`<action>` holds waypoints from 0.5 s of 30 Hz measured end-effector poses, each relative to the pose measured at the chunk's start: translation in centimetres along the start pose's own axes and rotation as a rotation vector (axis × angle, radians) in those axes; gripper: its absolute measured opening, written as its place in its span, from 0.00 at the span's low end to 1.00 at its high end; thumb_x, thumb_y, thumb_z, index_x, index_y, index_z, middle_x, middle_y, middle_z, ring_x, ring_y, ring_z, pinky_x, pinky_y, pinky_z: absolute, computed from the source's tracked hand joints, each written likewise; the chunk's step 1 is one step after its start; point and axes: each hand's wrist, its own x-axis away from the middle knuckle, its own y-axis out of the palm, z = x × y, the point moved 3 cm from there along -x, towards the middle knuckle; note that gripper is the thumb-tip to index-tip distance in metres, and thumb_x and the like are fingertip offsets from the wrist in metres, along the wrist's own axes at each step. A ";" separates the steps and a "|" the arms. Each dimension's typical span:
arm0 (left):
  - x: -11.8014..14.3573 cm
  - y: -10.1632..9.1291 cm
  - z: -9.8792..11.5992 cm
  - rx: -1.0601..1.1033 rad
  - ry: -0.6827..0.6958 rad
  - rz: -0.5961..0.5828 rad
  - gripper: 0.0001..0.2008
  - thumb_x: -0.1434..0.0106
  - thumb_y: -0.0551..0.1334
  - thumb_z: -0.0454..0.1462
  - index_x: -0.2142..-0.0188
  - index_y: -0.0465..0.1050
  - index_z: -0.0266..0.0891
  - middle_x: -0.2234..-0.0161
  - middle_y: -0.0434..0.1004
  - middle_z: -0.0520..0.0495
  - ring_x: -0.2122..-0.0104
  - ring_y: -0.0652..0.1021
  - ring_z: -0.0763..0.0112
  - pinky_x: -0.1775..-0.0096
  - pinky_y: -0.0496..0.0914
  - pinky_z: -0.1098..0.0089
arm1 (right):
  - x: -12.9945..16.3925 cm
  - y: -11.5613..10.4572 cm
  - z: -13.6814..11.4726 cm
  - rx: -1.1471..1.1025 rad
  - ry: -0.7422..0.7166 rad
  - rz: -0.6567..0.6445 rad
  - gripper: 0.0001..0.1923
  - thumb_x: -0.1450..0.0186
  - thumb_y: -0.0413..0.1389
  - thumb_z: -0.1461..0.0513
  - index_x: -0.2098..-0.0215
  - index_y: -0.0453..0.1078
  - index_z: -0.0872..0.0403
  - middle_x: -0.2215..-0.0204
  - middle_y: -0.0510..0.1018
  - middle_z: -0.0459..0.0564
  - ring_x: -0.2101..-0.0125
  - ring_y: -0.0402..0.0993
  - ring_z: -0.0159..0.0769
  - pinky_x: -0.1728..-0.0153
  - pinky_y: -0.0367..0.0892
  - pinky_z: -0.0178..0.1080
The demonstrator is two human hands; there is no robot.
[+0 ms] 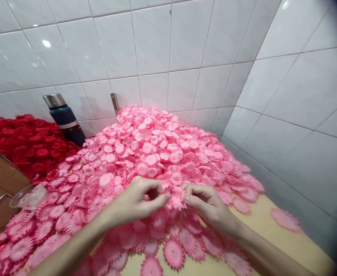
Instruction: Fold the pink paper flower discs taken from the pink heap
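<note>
Between my two hands is a pink paper flower [176, 198] with a fringed edge and a small dark centre. My left hand [145, 197] pinches its left side between thumb and forefinger. On the opposite side, my right hand [204, 201] closes thumb and fingers on the petals. Both hands hover low over a large heap of similar pink flowers [153, 147]. A flat pink flower with a darker rim [174, 253] lies on the table just below the hands.
A dark blue bottle [67, 120] with a steel cap leans behind the heap. Red flowers [38, 147] are piled at the left, beside a cardboard box [1, 184] and a clear plastic cup [28, 196]. White tiled walls [151, 42] meet in a corner behind the yellowish table [272, 239].
</note>
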 end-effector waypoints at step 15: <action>6.7 -17.0 -4.9 -0.730 -0.473 0.865 0.09 0.39 0.59 0.39 0.60 0.73 0.38 0.68 0.80 0.48 0.69 0.78 0.70 0.65 0.70 0.74 | 0.7 -0.5 1.2 0.093 0.035 0.027 0.16 0.31 0.50 0.53 0.72 0.68 0.53 0.74 0.70 0.47 0.72 0.67 0.35 0.69 0.63 0.36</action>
